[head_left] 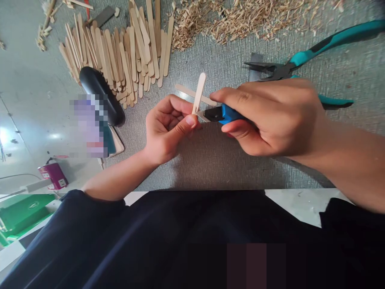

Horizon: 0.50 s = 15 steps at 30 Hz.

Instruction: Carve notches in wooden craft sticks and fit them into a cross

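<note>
Between the thumb and fingers of my left hand (170,128) a wooden craft stick (199,90) is pinched near its lower end, its rounded tip pointing up and away. My right hand (270,116) is wrapped round a blue and black utility knife (227,114). The knife's blade (205,115) meets the stick just above my left thumb, where a small split or curl of wood shows. Behind the held stick, a second craft stick (188,91) lies slantwise on the grey textured table mat (210,168). My right palm hides most of the knife's handle.
A heap of craft sticks (120,52) spreads at the far left, beside a black rounded case (100,96) and a blurred phone-like object (90,128). Wood shavings (240,20) cover the far edge. Teal-handled pliers (303,58) lie behind my right hand, over a flat metal piece (255,66).
</note>
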Available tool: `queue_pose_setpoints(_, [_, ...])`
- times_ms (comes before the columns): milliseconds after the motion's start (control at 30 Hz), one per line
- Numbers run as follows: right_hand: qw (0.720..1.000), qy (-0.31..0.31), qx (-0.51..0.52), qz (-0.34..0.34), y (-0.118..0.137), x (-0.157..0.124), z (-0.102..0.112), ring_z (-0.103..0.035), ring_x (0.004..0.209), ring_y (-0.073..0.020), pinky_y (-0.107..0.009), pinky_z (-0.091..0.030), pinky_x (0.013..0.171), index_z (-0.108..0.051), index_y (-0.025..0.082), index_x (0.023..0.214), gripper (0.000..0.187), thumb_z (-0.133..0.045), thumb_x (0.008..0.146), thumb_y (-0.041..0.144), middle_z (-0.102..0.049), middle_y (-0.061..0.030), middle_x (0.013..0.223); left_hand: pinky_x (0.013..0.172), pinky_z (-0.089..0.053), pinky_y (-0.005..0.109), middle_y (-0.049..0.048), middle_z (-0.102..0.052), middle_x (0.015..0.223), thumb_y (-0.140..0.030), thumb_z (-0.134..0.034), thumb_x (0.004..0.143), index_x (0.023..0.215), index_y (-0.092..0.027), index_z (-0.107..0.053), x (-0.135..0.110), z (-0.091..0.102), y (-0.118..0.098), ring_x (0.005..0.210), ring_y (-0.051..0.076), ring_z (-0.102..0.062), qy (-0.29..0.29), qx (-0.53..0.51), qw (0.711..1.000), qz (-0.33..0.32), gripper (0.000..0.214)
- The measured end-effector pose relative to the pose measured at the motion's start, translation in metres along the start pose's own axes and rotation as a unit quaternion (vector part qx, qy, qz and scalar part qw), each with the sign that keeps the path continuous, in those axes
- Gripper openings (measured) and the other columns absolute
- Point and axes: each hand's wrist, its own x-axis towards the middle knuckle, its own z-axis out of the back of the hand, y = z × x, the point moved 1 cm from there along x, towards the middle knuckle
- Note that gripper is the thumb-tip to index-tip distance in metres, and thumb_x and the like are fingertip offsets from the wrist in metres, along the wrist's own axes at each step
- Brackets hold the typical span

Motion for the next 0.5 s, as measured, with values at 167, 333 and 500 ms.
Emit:
queue_pose_setpoints(167, [0.999, 0.026, -0.012, -0.031, -0.0008, -0.0021, 0.0004, -0.072, 0.078, -0.0241, -0.043, -0.046, 0.067, -0.068, 0.026, 0.151, 0.065, -0.020, 0.128, 0.063, -0.077, -0.0031, 0.095, 0.052, -0.053, 0.019, -0.0068, -0.075, 0.074, -0.060, -0.102, 0.095, 0.097, -0.024, -0.071, 0.0013, 0.0015, 0.0022, 0.055, 0.006, -0.067, 0.009, -0.021, 0.999, -0.025, 0.048])
queue_pose_setpoints(333, [0.997, 0.058, -0.037, -0.045, -0.0028, -0.0030, -0.0006, -0.071, 0.077, -0.0242, -0.044, -0.046, 0.066, -0.071, 0.027, 0.151, 0.077, -0.011, 0.125, 0.067, -0.079, -0.0042, 0.096, 0.054, -0.055, 0.020, -0.0054, -0.078, 0.078, -0.061, -0.103, 0.094, 0.098, -0.024, -0.071, 0.0002, 0.0001, 0.0014, 0.061, 0.008, -0.072, 0.002, -0.020, 1.000, -0.020, 0.049])
queue_pose_setpoints(500, [0.997, 0.066, -0.021, -0.038, -0.0040, -0.0024, 0.0008, -0.074, 0.078, -0.0237, -0.042, -0.045, 0.066, -0.073, 0.022, 0.153, 0.077, -0.018, 0.126, 0.068, -0.081, -0.0051, 0.098, 0.056, -0.057, 0.020, -0.0052, -0.080, 0.080, -0.059, -0.102, 0.096, 0.099, -0.025, -0.073, -0.0008, -0.0019, 0.0017, 0.065, 0.009, -0.075, -0.006, -0.020, 0.999, -0.035, 0.045])
